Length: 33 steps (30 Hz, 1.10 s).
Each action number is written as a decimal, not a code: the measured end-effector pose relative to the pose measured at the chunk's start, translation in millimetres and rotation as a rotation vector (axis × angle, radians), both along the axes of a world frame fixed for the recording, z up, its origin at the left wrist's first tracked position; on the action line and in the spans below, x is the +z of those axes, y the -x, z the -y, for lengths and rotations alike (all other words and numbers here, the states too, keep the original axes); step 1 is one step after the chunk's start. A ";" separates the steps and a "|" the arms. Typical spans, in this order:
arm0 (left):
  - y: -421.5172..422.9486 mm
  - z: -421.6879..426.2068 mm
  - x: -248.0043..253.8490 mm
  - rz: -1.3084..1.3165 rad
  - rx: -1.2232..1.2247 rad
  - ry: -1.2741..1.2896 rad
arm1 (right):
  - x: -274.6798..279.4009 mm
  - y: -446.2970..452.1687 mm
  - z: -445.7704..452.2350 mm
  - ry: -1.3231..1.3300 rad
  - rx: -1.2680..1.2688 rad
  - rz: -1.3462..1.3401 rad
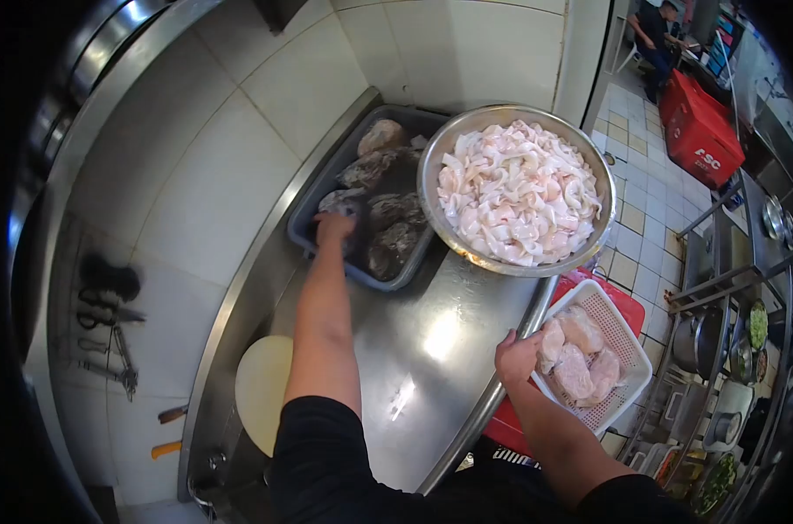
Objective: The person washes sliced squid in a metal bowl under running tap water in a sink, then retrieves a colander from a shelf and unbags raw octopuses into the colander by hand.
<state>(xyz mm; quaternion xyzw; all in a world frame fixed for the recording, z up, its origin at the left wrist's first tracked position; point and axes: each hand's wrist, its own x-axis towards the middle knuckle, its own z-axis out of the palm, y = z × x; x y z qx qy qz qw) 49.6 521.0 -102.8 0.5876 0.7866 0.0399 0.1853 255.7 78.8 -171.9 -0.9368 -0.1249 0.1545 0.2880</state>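
Observation:
My left hand (335, 226) reaches over the near left side of a dark grey plastic tub (387, 284), touching one of the dark, mottled pieces in it. Its fingertips are blurred and partly hidden, so their grip is unclear. Several such pieces (394, 244), which look like raw fish or seafood, lie in murky liquid. My right hand (518, 357) is closed on the left rim of a white perforated plastic basket (634, 381). Inside the basket are several pale pink lumps wrapped in clear plastic (574, 371), perhaps frozen meat.
A big steel bowl (428, 188) heaped with pale sliced strips (523, 192) stands right of the tub on the steel counter (414, 349). A round board (263, 393) lies at left. Red container (510, 428) under the basket; shelving (715, 279) and a seated person (654, 35) beyond.

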 end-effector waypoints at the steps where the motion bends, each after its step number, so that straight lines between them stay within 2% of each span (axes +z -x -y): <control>1: -2.5 6.7 1.7 0.081 0.019 -0.015 | -3.6 1.1 0.9 0.010 0.002 0.020; 5: 9.7 74.9 -5.5 0.211 -0.197 -0.589 | 2.7 3.7 0.3 0.017 0.022 0.055; 7: 15.1 145.4 3.2 0.348 -0.193 -0.688 | -3.7 1.8 2.5 0.010 0.047 0.070; 8: 23.9 179.9 -2.5 0.421 -0.214 -0.706 | -2.1 5.1 4.2 -0.014 0.056 0.168; 11: 63.2 303.1 -18.9 0.532 -0.183 -0.645 | -20.4 -4.0 3.8 0.031 0.056 0.085; 12: 82.4 343.1 -39.2 0.523 -0.235 -0.684 | -17.6 -4.2 4.6 0.049 0.094 0.121; 13: 103.4 385.2 -59.3 0.505 -0.269 -0.725 | -36.1 -12.6 4.4 0.054 0.138 0.168; 15: 133.9 480.6 -52.6 0.469 -0.187 -0.647 | -92.5 -34.3 -1.1 0.034 0.233 0.245; 18: 204.9 591.9 -43.7 0.355 -0.101 -0.580 | -121.3 -52.8 -8.2 -0.089 0.301 0.351; 19: 234.0 624.8 -46.3 0.294 -0.055 -0.581 | -129.5 -54.8 -11.4 -0.148 0.242 0.361; 20: 260.7 654.4 -48.2 0.242 -0.019 -0.575 | -173.7 -85.0 -21.8 0.087 0.348 0.535; 22: 318.4 705.5 -60.3 0.184 0.213 -0.470 | -129.7 -87.4 -13.6 0.360 0.673 0.408; 23: 352.2 730.6 -72.5 0.183 0.316 -0.403 | -119.9 -87.3 -5.5 0.414 0.714 0.459; 24: 370.2 749.6 -81.6 0.085 0.394 -0.449 | -118.8 -91.3 -5.7 0.466 0.756 0.496; 25: 395.8 770.3 -83.7 0.005 0.468 -0.494 | -88.7 -68.6 3.2 0.401 0.780 0.526; 27: 444.2 801.9 -57.7 0.058 0.532 -0.539 | -29.9 -21.0 28.1 0.268 0.805 0.589; 28: 467.2 810.5 -47.7 0.024 0.610 -0.608 | -6.9 -5.0 19.8 0.277 0.996 0.531; 29: 488.7 823.7 -42.6 -0.001 0.697 -0.658 | -0.9 13.2 1.7 0.105 1.209 0.475; 30: 518.0 837.6 -40.7 0.178 0.774 -0.684 | 4.7 27.8 -9.5 -0.046 1.425 0.407; 31: 540.8 847.7 -26.5 0.046 0.766 -0.606 | 30.6 54.1 -19.0 -0.051 1.521 0.327; 32: 558.1 860.7 -5.2 0.154 0.827 -0.487 | 84.6 103.4 -15.3 -0.036 1.653 0.195; 33: 578.9 876.4 -1.0 0.171 0.812 -0.499 | 129.3 151.0 -4.7 -0.090 1.670 0.108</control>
